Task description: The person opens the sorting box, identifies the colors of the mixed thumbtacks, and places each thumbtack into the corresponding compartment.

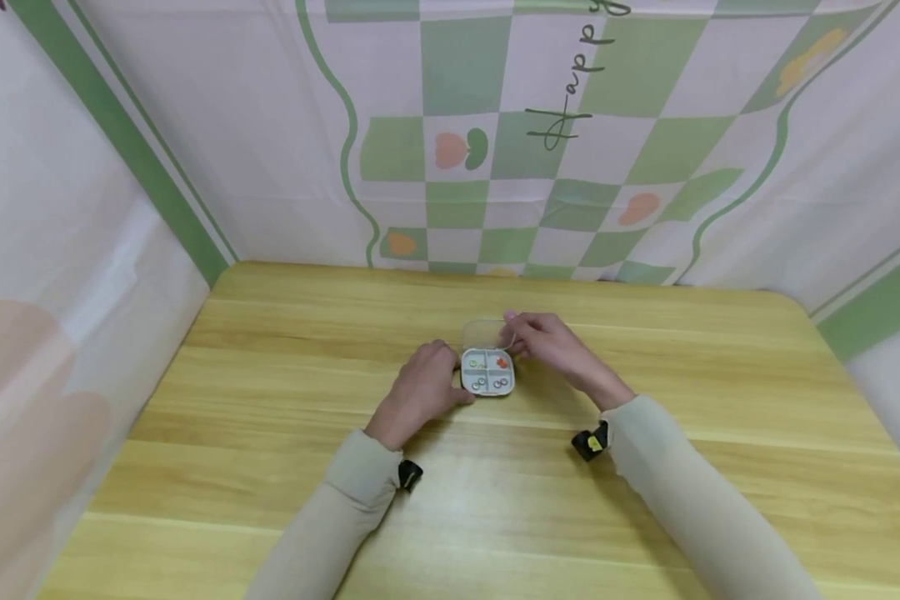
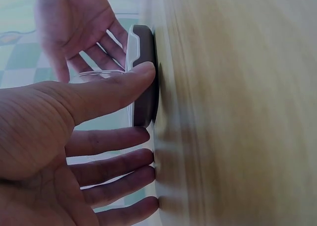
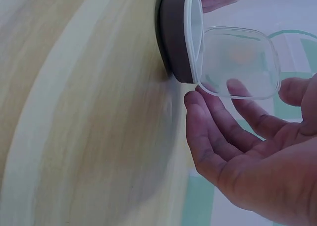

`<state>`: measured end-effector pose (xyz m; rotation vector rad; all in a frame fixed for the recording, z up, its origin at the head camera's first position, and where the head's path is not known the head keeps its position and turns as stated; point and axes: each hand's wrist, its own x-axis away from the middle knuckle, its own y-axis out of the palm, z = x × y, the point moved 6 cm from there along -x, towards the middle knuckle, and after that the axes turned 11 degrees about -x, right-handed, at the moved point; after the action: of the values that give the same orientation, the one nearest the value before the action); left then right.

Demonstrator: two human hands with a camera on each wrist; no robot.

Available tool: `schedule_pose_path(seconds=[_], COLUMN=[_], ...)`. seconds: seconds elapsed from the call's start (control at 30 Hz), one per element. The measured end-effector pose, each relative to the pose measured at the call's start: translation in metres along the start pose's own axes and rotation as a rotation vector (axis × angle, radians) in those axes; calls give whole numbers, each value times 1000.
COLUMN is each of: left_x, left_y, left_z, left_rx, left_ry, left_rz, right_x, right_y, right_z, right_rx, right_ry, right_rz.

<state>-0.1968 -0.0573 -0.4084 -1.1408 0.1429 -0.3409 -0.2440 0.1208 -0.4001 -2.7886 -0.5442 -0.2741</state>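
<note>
A small pill box lies on the wooden table, its clear lid raised at the far side. Its white tray has several compartments, holding small ring-like pieces and an orange-red piece. My left hand grips the box from the left. In the left wrist view, the thumb presses the dark side of the box and the index fingertip touches its end. My right hand is at the lid's right corner. In the right wrist view, its thumb lies by the lid's edge and a fingertip shows through the clear plastic.
The wooden table spreads around the box. A patterned cloth hangs behind its far edge, with more cloth at the left and right. Both wrists carry small black cameras near the sleeve cuffs.
</note>
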Motion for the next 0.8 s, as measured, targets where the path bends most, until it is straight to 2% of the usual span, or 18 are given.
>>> schedule_pose_path(seconds=[0.13, 0.27, 0.4, 0.53, 0.63, 0.8], left_x=[0, 0, 0, 0, -1, -1], left_y=[-1, -1, -1, -2, -1, -1], left_z=[0, 0, -1, -2, -2, -2], left_rx=[-24, -34, -35, -31, -21, -8], left_ry=[11, 8, 4, 1, 4, 0], left_rz=[7, 3, 4, 11, 14, 10], right_x=[0, 2, 6, 7, 9, 17], right_y=[0, -2, -2, 0, 5, 13], right_z=[1, 1, 1, 2, 2, -4], right_rx=[-3, -5, 94, 179, 214, 369], right_ry=[4, -4, -56, -117, -158, -270], right_rz=[-28, -100, -172, -195, -196, -165])
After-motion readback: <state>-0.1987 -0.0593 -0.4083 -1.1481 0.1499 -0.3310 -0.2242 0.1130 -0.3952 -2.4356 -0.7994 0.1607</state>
